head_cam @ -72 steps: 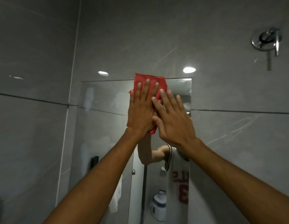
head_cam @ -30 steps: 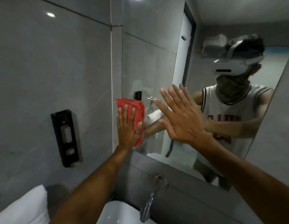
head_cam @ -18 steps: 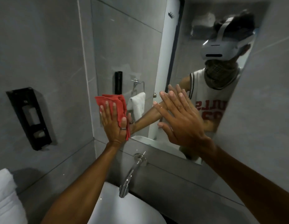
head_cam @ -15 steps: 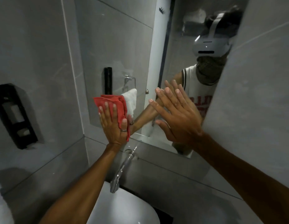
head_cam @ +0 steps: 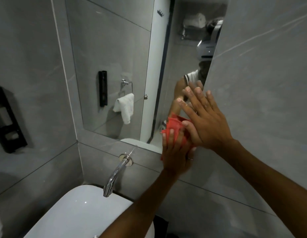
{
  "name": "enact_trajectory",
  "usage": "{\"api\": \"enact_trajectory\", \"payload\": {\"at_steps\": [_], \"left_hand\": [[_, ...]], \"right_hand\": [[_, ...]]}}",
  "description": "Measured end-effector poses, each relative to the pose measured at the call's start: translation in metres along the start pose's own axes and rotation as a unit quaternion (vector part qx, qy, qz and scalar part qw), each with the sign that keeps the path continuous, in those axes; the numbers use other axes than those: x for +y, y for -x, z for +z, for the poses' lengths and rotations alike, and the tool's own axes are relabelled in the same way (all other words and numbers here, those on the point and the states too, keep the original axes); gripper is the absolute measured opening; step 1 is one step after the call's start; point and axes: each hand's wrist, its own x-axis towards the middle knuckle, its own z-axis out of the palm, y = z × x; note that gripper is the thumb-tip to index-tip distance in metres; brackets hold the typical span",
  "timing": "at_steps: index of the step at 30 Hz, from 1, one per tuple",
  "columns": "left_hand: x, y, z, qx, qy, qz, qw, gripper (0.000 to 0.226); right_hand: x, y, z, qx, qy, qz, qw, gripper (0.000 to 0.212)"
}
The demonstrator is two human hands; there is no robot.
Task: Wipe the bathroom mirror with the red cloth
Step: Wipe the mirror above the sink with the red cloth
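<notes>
The bathroom mirror (head_cam: 115, 69) is set in the grey tiled wall ahead. The red cloth (head_cam: 174, 125) is bunched at the mirror's lower right corner. My left hand (head_cam: 176, 152) presses flat on the cloth, fingers spread, half over the mirror's bottom edge. My right hand (head_cam: 206, 117) lies flat with fingers apart against the mirror's right edge, just above and overlapping my left hand. It holds nothing. The mirror reflects a white hand towel, a door and a person.
A chrome tap (head_cam: 115, 174) sticks out of the wall under the mirror, above a white basin (head_cam: 77, 213). A black dispenser (head_cam: 6, 119) hangs on the left wall. Grey tiles (head_cam: 262, 83) fill the right side.
My left hand has slid the red cloth from the mirror's lower left across to its lower right corner, under my right hand. The view has swung left and down.
</notes>
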Motion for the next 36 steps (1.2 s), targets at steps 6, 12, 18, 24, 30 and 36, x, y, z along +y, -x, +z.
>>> {"api": "enact_trajectory", "payload": {"at_steps": [6, 12, 18, 24, 30, 36], "left_hand": [[-0.068, -0.060, -0.030, 0.018, -0.043, -0.126, 0.991, 0.078], [-0.122, -0.186, -0.094, 0.102, 0.041, -0.402, 0.909, 0.063], [-0.112, -0.295, -0.118, 0.088, -0.016, -0.318, 0.944, 0.067], [-0.037, -0.245, -0.076, 0.029, -0.086, -0.082, 0.992, 0.066], [-0.016, -0.052, -0.017, -0.039, -0.065, 0.057, 0.996, 0.064], [-0.017, 0.002, -0.006, -0.094, -0.060, 0.020, 0.994, 0.062]], "right_hand": [[0.008, -0.005, -0.002, 0.009, -0.006, 0.020, 1.000, 0.062], [0.019, -0.022, -0.013, 0.029, -0.022, 0.077, 0.996, 0.063], [0.053, -0.027, -0.036, 0.071, 0.003, 0.097, 0.993, 0.064], [0.061, -0.004, -0.029, 0.059, -0.013, 0.145, 0.988, 0.064], [0.032, 0.043, -0.007, 0.049, -0.020, 0.168, 0.984, 0.061], [0.038, 0.051, -0.013, 0.033, -0.008, 0.139, 0.990, 0.060]]}}
